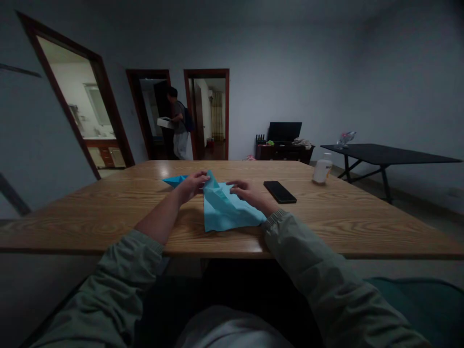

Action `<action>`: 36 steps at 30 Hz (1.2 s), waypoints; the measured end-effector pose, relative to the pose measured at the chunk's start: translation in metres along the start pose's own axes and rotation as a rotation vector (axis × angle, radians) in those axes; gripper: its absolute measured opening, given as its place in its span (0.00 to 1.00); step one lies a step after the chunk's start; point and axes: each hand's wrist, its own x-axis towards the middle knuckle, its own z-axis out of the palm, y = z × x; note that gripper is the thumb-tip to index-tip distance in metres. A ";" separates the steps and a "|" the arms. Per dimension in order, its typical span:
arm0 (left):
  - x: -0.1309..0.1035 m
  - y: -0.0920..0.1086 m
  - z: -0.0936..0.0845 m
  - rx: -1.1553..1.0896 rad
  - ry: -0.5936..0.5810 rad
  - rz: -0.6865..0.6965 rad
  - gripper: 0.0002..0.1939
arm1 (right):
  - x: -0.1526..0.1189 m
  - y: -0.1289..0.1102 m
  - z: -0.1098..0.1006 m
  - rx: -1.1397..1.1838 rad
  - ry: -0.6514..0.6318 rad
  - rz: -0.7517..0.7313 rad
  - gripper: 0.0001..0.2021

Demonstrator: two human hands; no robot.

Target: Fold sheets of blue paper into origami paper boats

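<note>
A light blue sheet of paper [232, 216] lies on the wooden table in front of me, its upper left part folded up and creased. My left hand [194, 185] pinches the raised corner of that paper between thumb and fingers. Above the sheet's right side is my right hand [243, 190], its fingers bent but apart, with nothing visible in them; whether a fingertip touches the paper I cannot tell. Beyond my left wrist rests a pointed, folded piece of darker blue paper [174, 181], partly covered by the hand.
A black phone [280, 192] lies right of the paper on the table [126, 203]. Farther right stands a white bottle [322, 170]. A dark folding table [387, 152] and a cabinet with a monitor [284, 131] are behind. A person [178, 123] carrying a white box is near the doorways.
</note>
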 end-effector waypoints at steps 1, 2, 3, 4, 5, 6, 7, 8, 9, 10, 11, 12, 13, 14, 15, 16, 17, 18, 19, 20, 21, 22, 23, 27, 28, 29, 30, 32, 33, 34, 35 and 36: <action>-0.001 0.003 -0.008 -0.022 0.031 0.025 0.16 | 0.001 0.001 -0.003 0.014 0.048 0.011 0.21; -0.001 0.005 -0.018 -0.048 0.075 0.061 0.16 | 0.001 0.003 -0.006 0.025 0.091 0.021 0.21; -0.002 0.008 -0.028 -0.071 0.124 0.096 0.15 | 0.002 0.005 -0.010 0.030 0.127 0.031 0.21; -0.002 0.011 -0.039 -0.089 0.194 0.133 0.15 | 0.003 0.008 -0.013 0.028 0.152 0.042 0.21; -0.003 0.013 -0.051 -0.094 0.259 0.161 0.15 | 0.003 0.012 -0.016 0.019 0.171 0.053 0.20; -0.004 0.015 -0.062 -0.096 0.335 0.195 0.14 | 0.004 0.015 -0.019 0.004 0.183 0.060 0.20; -0.004 0.016 -0.073 -0.091 0.418 0.224 0.14 | 0.005 0.020 -0.020 -0.017 0.188 0.069 0.20; -0.005 0.017 -0.084 -0.082 0.489 0.243 0.14 | 0.006 0.024 -0.021 -0.044 0.191 0.073 0.20; -0.007 0.018 -0.095 -0.079 0.550 0.263 0.14 | 0.007 0.028 -0.022 -0.071 0.193 0.073 0.19; -0.008 0.018 -0.105 -0.083 0.600 0.280 0.14 | 0.008 0.031 -0.022 -0.099 0.193 0.071 0.18; -0.010 0.019 -0.114 -0.091 0.638 0.293 0.14 | 0.009 0.034 -0.021 -0.125 0.192 0.065 0.18; -0.012 0.019 -0.123 -0.098 0.677 0.305 0.13 | 0.009 0.035 -0.021 -0.147 0.189 0.060 0.17; -0.014 0.020 -0.130 -0.099 0.712 0.316 0.13 | 0.009 0.036 -0.020 -0.169 0.186 0.058 0.16; -0.017 0.021 -0.137 -0.092 0.745 0.321 0.13 | 0.009 0.035 -0.019 -0.196 0.186 0.055 0.16; -0.019 0.021 -0.142 -0.082 0.764 0.322 0.12 | 0.008 0.033 -0.017 -0.230 0.186 0.051 0.15; -0.021 0.021 -0.145 -0.073 0.769 0.322 0.13 | 0.007 0.030 -0.016 -0.269 0.185 0.044 0.15; -0.023 0.021 -0.146 -0.063 0.761 0.321 0.13 | 0.005 0.027 -0.015 -0.311 0.183 0.032 0.14; -0.024 0.020 -0.146 -0.054 0.743 0.321 0.13 | 0.004 0.023 -0.014 -0.352 0.177 0.020 0.14; -0.025 0.018 -0.143 -0.044 0.718 0.322 0.14 | 0.003 0.020 -0.012 -0.388 0.166 0.009 0.14; -0.025 0.014 -0.140 -0.030 0.691 0.319 0.14 | 0.002 0.017 -0.011 -0.414 0.154 0.001 0.14; -0.024 0.010 -0.136 -0.008 0.664 0.313 0.15 | 0.002 0.016 -0.010 -0.429 0.143 -0.003 0.13; -0.022 0.006 -0.132 0.020 0.632 0.297 0.15 | 0.002 0.016 -0.009 -0.438 0.139 -0.005 0.13; -0.020 0.000 -0.128 0.059 0.606 0.277 0.16 | 0.002 0.018 -0.008 -0.443 0.140 -0.007 0.13; -0.014 -0.014 -0.124 0.294 0.539 0.223 0.18 | 0.004 0.031 -0.008 -0.443 0.147 -0.019 0.13; -0.015 -0.014 -0.124 0.336 0.538 0.224 0.19 | 0.004 0.034 -0.009 -0.442 0.144 -0.021 0.13; -0.016 -0.013 -0.125 0.367 0.537 0.234 0.21 | 0.004 0.036 -0.010 -0.441 0.139 -0.024 0.13; -0.020 -0.010 -0.126 0.395 0.532 0.255 0.23 | 0.004 0.037 -0.010 -0.442 0.137 -0.027 0.13; -0.028 0.000 -0.125 0.459 0.512 0.315 0.27 | 0.003 0.037 -0.012 -0.446 0.135 -0.027 0.13; -0.033 0.005 -0.125 0.509 0.488 0.339 0.27 | 0.002 0.037 -0.012 -0.448 0.131 -0.026 0.13; -0.038 0.010 -0.124 0.551 0.458 0.357 0.25 | 0.002 0.037 -0.012 -0.451 0.126 -0.025 0.13; -0.041 0.015 -0.123 0.588 0.404 0.365 0.23 | 0.002 0.038 -0.013 -0.455 0.122 -0.024 0.13; -0.044 0.019 -0.122 0.619 0.349 0.361 0.20 | 0.002 0.038 -0.013 -0.460 0.118 -0.025 0.12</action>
